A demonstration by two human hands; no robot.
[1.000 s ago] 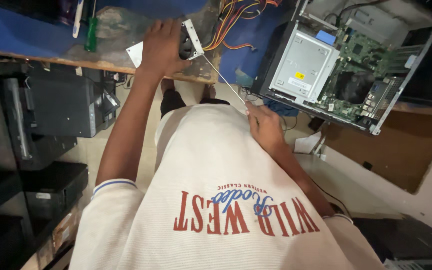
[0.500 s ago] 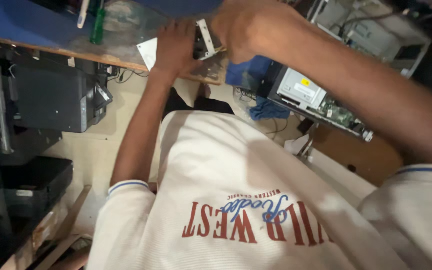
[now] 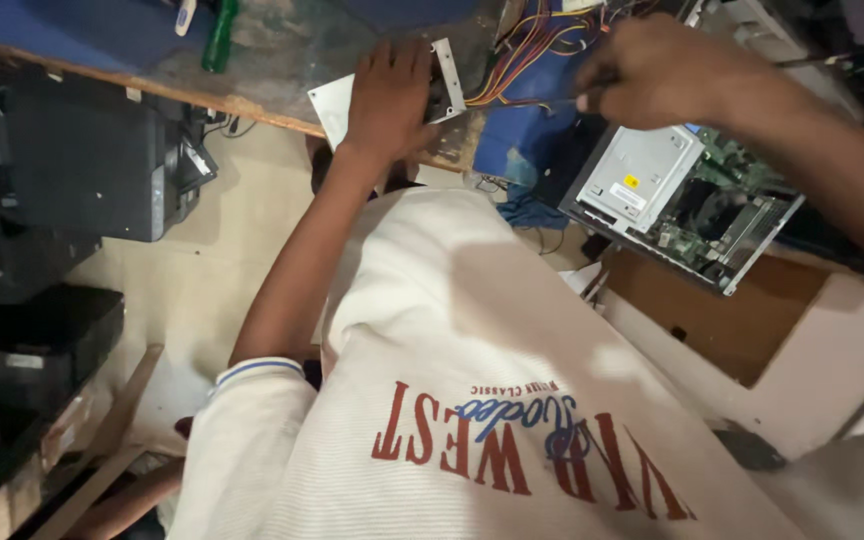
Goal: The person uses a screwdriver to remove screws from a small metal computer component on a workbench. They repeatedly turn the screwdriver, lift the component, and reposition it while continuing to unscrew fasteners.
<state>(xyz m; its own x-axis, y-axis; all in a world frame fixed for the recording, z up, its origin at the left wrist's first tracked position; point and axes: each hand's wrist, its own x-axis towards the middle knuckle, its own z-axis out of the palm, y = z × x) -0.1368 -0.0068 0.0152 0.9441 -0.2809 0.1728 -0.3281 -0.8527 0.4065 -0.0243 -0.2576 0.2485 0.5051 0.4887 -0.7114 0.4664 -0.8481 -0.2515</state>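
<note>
My left hand (image 3: 392,95) lies over a grey metal box (image 3: 449,68) at the edge of the workbench (image 3: 102,40) and holds it down, fingers pointing away from me. A bundle of coloured wires (image 3: 517,65) runs out of the box to the right. My right hand (image 3: 672,70) is raised over those wires, fingers pinched on a thin tool (image 3: 560,101) whose tip points left toward the bundle. I cannot tell what kind of tool it is.
An open computer case (image 3: 692,200) with a silver drive and green board sits tilted at the right. A green-handled screwdriver (image 3: 220,35) lies on the bench. Black machine housings (image 3: 82,170) stand on the floor at left. My white printed shirt (image 3: 472,400) fills the lower view.
My right hand has come up from my lap to the wires above the bench, now holding a thin tool. My left hand has stayed on the metal box.
</note>
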